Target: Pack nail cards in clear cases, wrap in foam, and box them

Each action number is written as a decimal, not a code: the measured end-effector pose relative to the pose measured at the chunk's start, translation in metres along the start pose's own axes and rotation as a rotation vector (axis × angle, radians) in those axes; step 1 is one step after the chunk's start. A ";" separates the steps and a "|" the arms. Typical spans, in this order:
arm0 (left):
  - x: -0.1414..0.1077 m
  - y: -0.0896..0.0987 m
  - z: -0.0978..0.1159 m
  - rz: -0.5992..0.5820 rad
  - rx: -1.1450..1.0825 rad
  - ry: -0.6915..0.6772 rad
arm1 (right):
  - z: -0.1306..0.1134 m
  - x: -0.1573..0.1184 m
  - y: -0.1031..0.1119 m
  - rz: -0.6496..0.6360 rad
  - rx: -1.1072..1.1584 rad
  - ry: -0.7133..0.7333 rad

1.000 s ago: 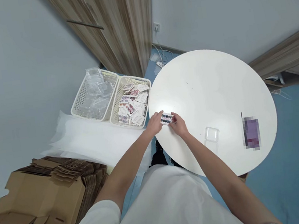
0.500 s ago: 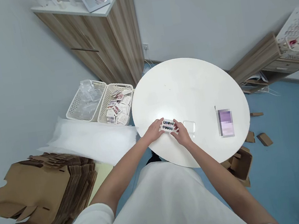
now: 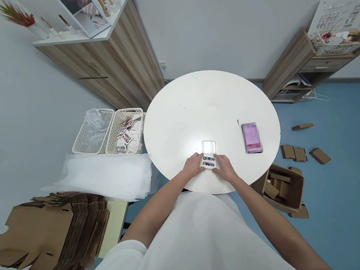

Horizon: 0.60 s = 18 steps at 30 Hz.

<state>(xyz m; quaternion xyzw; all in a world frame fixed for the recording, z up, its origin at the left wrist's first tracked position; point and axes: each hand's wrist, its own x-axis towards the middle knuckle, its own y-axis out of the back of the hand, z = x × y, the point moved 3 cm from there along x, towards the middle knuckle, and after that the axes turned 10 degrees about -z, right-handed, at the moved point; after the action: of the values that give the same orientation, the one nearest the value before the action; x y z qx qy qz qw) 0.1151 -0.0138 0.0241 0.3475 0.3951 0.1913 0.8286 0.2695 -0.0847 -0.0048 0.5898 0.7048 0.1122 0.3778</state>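
While both hands [image 3: 193, 166] [image 3: 226, 168] grip the card [image 3: 209, 161] by its edges, tabletop [image 3: 209, 104] stretches ahead.

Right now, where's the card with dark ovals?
Head view: the card is between the left hand and right hand, at the near side of the table.

The counter [image 3: 211, 108] has a smooth white finish with a glossy highlight. The case [image 3: 209, 147] is clear, shiny plastic. The card [image 3: 209, 161] inside has a paper-like white face bearing dark, glossy ovals. The baskets [image 3: 113, 135] are perforated, off-white plastic; transparent plastic packs [image 3: 95, 127] and paper cards [image 3: 131, 135] fill them. The sheets [image 3: 105, 172] are translucent and soft-sheened. The flattened boxes [image 3: 36, 231] are matt brown cardboard. The cabinet [image 3: 100, 70] shows streaked wood grain. The shirt [image 3: 198, 239] is matt white cloth.
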 end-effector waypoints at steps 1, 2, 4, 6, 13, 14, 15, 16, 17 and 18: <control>0.003 -0.001 0.002 -0.012 0.010 0.015 | 0.002 0.001 0.000 -0.006 -0.005 -0.015; 0.005 -0.002 0.004 -0.022 0.019 0.025 | 0.003 0.002 0.000 -0.013 -0.011 -0.027; 0.009 -0.006 0.007 -0.034 0.037 0.044 | 0.005 0.004 0.000 -0.031 -0.029 -0.046; 0.011 -0.009 0.008 -0.042 0.045 0.069 | 0.006 0.005 -0.001 -0.046 -0.055 -0.058; 0.013 -0.022 0.006 -0.047 -0.018 0.090 | 0.009 0.007 -0.002 -0.061 -0.095 -0.051; 0.013 -0.023 0.005 -0.040 -0.036 0.090 | 0.009 0.008 -0.002 -0.069 -0.097 -0.047; 0.013 -0.024 0.004 -0.033 -0.056 0.088 | 0.010 0.008 -0.002 -0.075 -0.099 -0.043; 0.013 -0.025 0.003 -0.026 -0.075 0.086 | 0.010 0.009 -0.002 -0.081 -0.101 -0.041; 0.012 -0.026 0.003 -0.023 -0.093 0.083 | 0.011 0.009 -0.002 -0.085 -0.102 -0.038; 0.012 -0.027 0.002 -0.021 -0.111 0.081 | 0.011 0.009 -0.002 -0.086 -0.101 -0.035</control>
<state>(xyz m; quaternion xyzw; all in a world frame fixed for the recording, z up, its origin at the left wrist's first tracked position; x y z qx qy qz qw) 0.1253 -0.0257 -0.0007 0.2890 0.4208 0.2182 0.8317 0.2754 -0.0800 -0.0172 0.5409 0.7162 0.1209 0.4241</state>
